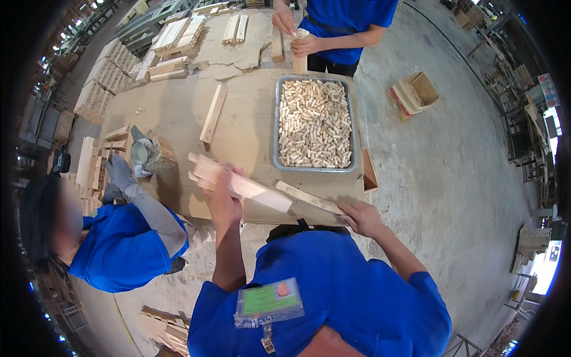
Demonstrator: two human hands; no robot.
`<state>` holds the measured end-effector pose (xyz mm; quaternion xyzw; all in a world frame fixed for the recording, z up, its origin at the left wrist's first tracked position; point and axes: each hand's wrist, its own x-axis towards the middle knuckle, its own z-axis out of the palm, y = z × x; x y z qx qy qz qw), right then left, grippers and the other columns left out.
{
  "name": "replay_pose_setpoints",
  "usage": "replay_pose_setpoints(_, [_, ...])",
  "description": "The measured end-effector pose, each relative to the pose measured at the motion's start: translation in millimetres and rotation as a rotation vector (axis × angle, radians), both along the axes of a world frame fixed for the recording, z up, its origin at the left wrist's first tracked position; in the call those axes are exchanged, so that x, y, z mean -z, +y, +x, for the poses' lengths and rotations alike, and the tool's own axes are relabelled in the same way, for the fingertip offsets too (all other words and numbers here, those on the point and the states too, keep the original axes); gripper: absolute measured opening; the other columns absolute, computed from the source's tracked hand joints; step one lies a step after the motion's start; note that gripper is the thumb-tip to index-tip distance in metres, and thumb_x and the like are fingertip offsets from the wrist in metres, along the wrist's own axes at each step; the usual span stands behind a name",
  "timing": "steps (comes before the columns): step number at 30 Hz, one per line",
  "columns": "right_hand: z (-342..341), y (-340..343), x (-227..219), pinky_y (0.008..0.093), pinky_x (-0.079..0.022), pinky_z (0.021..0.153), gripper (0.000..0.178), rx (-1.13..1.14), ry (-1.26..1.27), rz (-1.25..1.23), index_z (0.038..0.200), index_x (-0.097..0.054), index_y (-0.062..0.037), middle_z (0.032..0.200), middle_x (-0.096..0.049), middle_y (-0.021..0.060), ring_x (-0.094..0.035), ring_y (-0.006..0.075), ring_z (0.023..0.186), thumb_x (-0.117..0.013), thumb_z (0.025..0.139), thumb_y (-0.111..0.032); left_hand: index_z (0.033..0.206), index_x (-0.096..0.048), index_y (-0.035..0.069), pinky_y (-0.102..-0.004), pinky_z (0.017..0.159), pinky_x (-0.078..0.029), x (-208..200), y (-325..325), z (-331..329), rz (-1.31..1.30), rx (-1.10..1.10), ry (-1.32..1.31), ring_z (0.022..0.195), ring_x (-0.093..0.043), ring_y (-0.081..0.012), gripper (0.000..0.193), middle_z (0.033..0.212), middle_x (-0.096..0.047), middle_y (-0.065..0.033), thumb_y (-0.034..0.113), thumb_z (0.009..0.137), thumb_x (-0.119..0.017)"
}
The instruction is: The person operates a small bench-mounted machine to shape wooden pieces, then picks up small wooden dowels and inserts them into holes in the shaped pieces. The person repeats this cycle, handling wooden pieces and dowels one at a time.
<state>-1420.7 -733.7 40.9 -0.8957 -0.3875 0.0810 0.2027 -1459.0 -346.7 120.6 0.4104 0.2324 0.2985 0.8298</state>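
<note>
My left hand (223,199) is closed round pale wooden blocks (256,191), which are tilted above the near side of the table and slightly blurred. They seem to lie side by side; how many cannot be made out. My right hand (361,219) grips the right end of a thin, narrow wooden stick (309,197) at the table's near edge. The stick's other end points toward the blocks. Beyond both hands stands a grey tray (276,128) full of short wooden dowels (315,122). Farther left, a single wooden block (214,114) with holes lies on the table.
Across the table a person's hands (304,44) hold an upright wooden block. At left, a co-worker's gloved hand (121,172) is near a tin can (141,152) and stacked blocks. A carton (414,95) sits on the floor at right. Cardboard (250,89) covers the table.
</note>
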Motion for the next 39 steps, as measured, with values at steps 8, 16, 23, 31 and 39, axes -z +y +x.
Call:
replay_pose_setpoints(8, [6.2, 77.4, -1.3, 0.0398, -0.053, 0.099, 0.070, 0.253, 0.635, 0.607, 0.146, -0.054, -0.0053, 0.136, -0.065, 0.0120, -0.065, 0.0269, 0.117, -0.087, 0.086, -0.020, 0.114, -0.065, 0.002, -0.0489, 0.104, -0.056, 67.3, -40.0, 1.5, -0.665, 0.199, 0.077, 0.103, -0.070, -0.0316, 0.023, 0.107, -0.072, -0.0144, 0.023, 0.105, -0.063])
replay_pose_setpoints(16, [16.3, 99.0, -20.1, 0.0335, -0.057, 0.098, 0.056, 0.161, 0.838, 1.066, 0.139, -0.057, -0.0006, 0.125, -0.070, 0.0094, -0.066, 0.0154, 0.115, -0.084, 0.092, -0.012, 0.128, -0.062, -0.001, -0.0505, 0.109, -0.055, 113.7, -105.2, -19.6, -0.870, 0.337, 0.208, 0.119, -0.068, -0.0333, 0.041, 0.123, -0.071, -0.0177, 0.032, 0.105, -0.063])
replay_pose_setpoints(23, [43.0, 74.4, -35.0, 0.0315, -0.058, 0.094, 0.042, 0.290, 0.980, 0.996, 0.129, -0.062, 0.0025, 0.117, -0.074, 0.0086, -0.068, 0.0130, 0.107, -0.081, 0.094, -0.010, 0.129, -0.063, 0.005, -0.0387, 0.079, -0.058, 33.0, -111.1, -51.6, 0.842, 0.641, 0.598, 0.091, -0.072, -0.0283, 0.050, 0.100, -0.074, -0.0096, 0.024, 0.089, -0.086])
replay_pose_setpoints(31, [52.0, 87.2, -32.4, 0.0356, -0.058, 0.092, 0.045, -0.083, 1.180, 0.796, 0.134, -0.063, -0.0037, 0.121, -0.073, 0.0075, -0.068, 0.0153, 0.110, -0.081, 0.095, -0.016, 0.148, -0.053, 0.007, -0.0453, 0.086, -0.057, 23.7, -137.9, 0.9, 1.329, 0.471, 0.428, 0.103, -0.069, -0.0389, 0.076, 0.123, -0.069, -0.0185, 0.014, 0.079, -0.085])
replay_pose_setpoints(39, [165.6, 81.9, 50.5, 0.0455, -0.058, 0.082, 0.030, 0.109, 0.258, 0.339, 0.118, -0.073, -0.0084, 0.108, -0.071, 0.0147, -0.071, 0.0366, 0.095, -0.074, 0.092, -0.023, 0.146, -0.057, 0.002, -0.0374, 0.096, -0.056, 29.2, -121.5, -10.2, 0.844, 0.610, 0.568, 0.109, -0.072, -0.0240, 0.063, 0.119, -0.074, -0.0151, 0.008, 0.086, -0.076])
